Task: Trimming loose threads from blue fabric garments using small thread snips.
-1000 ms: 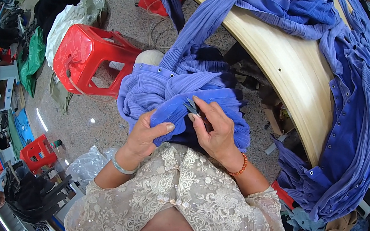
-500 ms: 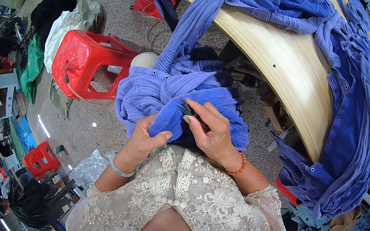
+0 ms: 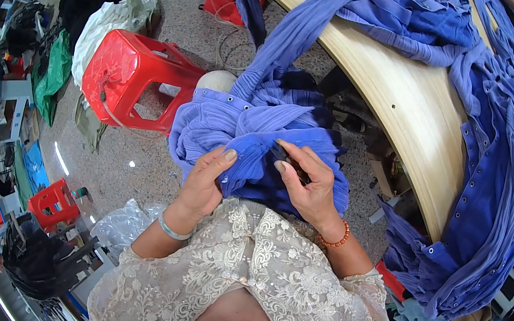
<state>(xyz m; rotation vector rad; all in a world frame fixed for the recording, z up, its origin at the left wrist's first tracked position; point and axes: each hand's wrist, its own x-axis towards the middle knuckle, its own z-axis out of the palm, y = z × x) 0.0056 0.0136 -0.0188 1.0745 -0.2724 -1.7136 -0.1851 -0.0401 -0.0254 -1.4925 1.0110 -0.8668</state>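
Observation:
A blue ribbed garment (image 3: 209, 123) with metal eyelets lies bunched over my lap. My left hand (image 3: 202, 182) is closed on its smooth edge, the thumb lying on top of the cloth. In my right hand (image 3: 310, 188) is a small pair of dark thread snips (image 3: 276, 154), held between thumb and fingers. Their tips are close to the fabric just right of my left thumb; most of the tool is hidden by the fingers. I cannot tell whether the blades touch a thread.
A curved wooden table (image 3: 405, 103) stands ahead and to the right, draped with more blue eyeleted cloth (image 3: 472, 186). To the left is a red plastic stool (image 3: 118, 67). A second red stool (image 3: 54, 205) and clear plastic wrapping (image 3: 121, 226) are on the floor further left.
My left hand has shifted upward along the cloth, its thumb now higher. The right hand with the snips has moved slightly right, away from the left. The whole view has shifted a little.

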